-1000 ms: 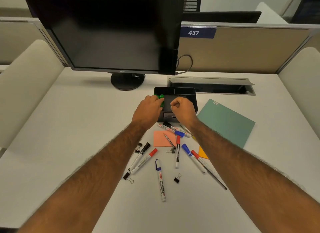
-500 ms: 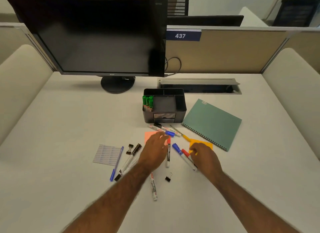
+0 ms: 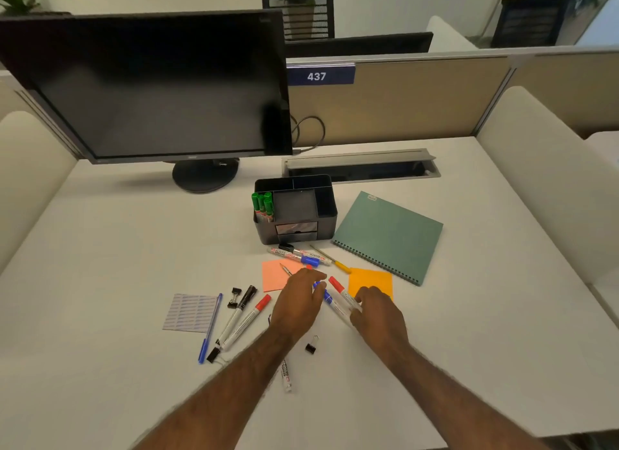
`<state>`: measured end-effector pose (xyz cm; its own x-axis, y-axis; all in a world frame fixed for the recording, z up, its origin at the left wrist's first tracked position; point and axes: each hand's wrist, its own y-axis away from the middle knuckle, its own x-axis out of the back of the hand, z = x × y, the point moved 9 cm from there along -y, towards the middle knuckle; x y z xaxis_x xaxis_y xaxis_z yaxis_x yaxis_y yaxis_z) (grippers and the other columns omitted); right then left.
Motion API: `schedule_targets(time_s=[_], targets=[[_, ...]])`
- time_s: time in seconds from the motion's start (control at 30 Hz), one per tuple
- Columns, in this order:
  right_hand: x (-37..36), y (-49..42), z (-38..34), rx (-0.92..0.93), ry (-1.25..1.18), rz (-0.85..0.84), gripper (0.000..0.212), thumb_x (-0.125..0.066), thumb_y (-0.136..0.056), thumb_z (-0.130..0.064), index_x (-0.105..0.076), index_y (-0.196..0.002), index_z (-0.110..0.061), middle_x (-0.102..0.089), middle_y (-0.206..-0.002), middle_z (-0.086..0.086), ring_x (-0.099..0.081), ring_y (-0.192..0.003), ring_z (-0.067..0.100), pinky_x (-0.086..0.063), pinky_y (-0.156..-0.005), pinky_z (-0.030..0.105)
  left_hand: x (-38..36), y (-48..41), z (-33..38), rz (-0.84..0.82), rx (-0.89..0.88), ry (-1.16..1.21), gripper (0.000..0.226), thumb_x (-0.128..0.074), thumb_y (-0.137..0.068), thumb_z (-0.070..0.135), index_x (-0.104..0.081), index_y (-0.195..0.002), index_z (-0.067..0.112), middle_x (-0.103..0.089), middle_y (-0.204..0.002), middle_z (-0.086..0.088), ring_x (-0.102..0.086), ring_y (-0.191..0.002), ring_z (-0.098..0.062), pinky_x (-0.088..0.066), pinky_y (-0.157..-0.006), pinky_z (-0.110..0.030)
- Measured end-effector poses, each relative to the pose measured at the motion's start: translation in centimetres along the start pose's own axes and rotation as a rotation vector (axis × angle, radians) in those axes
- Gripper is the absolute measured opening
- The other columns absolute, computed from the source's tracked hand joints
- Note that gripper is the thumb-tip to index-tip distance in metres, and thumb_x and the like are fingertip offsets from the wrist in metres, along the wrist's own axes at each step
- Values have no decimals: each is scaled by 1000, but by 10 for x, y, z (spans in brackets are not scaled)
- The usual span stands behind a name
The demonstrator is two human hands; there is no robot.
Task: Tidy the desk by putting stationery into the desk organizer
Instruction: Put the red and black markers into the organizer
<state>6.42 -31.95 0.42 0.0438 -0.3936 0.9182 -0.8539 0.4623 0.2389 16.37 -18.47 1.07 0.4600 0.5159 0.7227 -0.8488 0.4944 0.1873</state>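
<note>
White desk (image 3: 100,248): matte top, stationery scattered near the front centre, head view only.
Organizer (image 3: 294,211): black desk organizer, mid-desk, in front of the cable tray (image 3: 360,164); small drawers face the person.
Green markers (image 3: 263,205): three, upright, caps up, in the organizer's left compartment.
Blue marker (image 3: 326,297): lies flat between the two hands, long axis diagonal, cap pointing up-left toward the organizer.
Red marker (image 3: 341,293): just right of the blue one, parallel to it, red cap at the far end.
Left hand (image 3: 298,302): palm down over the pink note (image 3: 273,275), fingers loosely curled and a little apart, fingertips at the blue marker's cap; grip can't be confirmed.
Right hand (image 3: 376,312): palm down on the near ends of both markers, fingers curled narrow; contact seen, whether they're actually pinched I can't tell.
Other markers: two by the organizer's front (image 3: 301,255), lying roughly left-right; a black-capped (image 3: 239,307) and a red-capped one (image 3: 248,319) left of the left hand, caps pointing up-right.
Blue pen (image 3: 210,329): near-vertical, along the label sheet (image 3: 189,312).
Clips: one black binder clip (image 3: 234,297) by the black-capped marker, one (image 3: 311,345) between the forearms.
Orange note (image 3: 370,282): touching the green notebook's (image 3: 390,236) spiral edge.
Room: dark monitor (image 3: 144,87) back left, beige divider tagged 437 (image 3: 316,77), white side panels.
</note>
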Motion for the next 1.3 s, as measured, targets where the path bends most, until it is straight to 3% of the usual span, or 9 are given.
schedule_targets(time_s=[0.23, 0.43, 0.53, 0.67, 0.87, 1.17, 1.3], targets=[[20, -14, -37, 66, -176, 104, 22, -63, -91, -26, -62, -112, -21, -62, -109, -1, -57, -94, 16, -44, -68, 25, 19, -17, -1, 99, 193, 358, 34, -61, -97, 23, -56, -130, 17, -69, -114, -3, -69, -95, -16, -60, -85, -37], [36, -29, -72, 156, -283, 165, 23, -61, -89, -22, -62, -112, -18, -62, -107, 1, -59, -90, 18, -52, -72, 35, 65, -41, 8, 209, 114, 481, 21, -65, -93, 11, -64, -114, 13, -68, -100, -7, -71, -84, -16, -63, -70, -32], [46, -35, -86, 192, -359, 212, 22, -59, -90, -22, -62, -112, -21, -62, -108, -2, -59, -91, 14, -53, -75, 33, 97, -65, 16, 251, 48, 485, 23, -66, -92, 9, -65, -115, 10, -68, -95, -4, -70, -84, -16, -63, -73, -37], [45, -41, -99, 222, -329, 175, 20, -57, -94, -24, -62, -113, -20, -61, -109, -2, -58, -93, 13, -52, -78, 29, 161, -102, 26, 383, -10, 492, 24, -65, -93, 10, -64, -117, 11, -66, -97, -4, -70, -89, -18, -62, -72, -31], [26, -38, -104, 261, -271, 104, 25, -53, -96, -25, -65, -118, -20, -64, -119, -3, -59, -101, 10, -50, -84, 24, 229, -155, 18, 601, -20, 433, 24, -64, -93, 11, -64, -117, 13, -68, -107, -3, -68, -97, -14, -59, -86, -34], [-1, -39, -99, 222, -216, -37, 27, -58, -96, -26, -63, -122, -20, -63, -126, -1, -60, -106, 13, -53, -92, 29, 205, -195, -17, 510, 77, 272, 25, -62, -95, 12, -63, -121, 12, -65, -119, -7, -64, -106, -19, -57, -92, -31], [-8, -43, -97, 227, -178, -37, 26, -57, -96, -26, -64, -121, -21, -63, -124, -1, -60, -106, 14, -53, -89, 28, 194, -202, -35, 469, 107, 227, 24, -63, -94, 11, -65, -118, 11, -65, -120, -6, -63, -108, -18, -53, -90, -22]])
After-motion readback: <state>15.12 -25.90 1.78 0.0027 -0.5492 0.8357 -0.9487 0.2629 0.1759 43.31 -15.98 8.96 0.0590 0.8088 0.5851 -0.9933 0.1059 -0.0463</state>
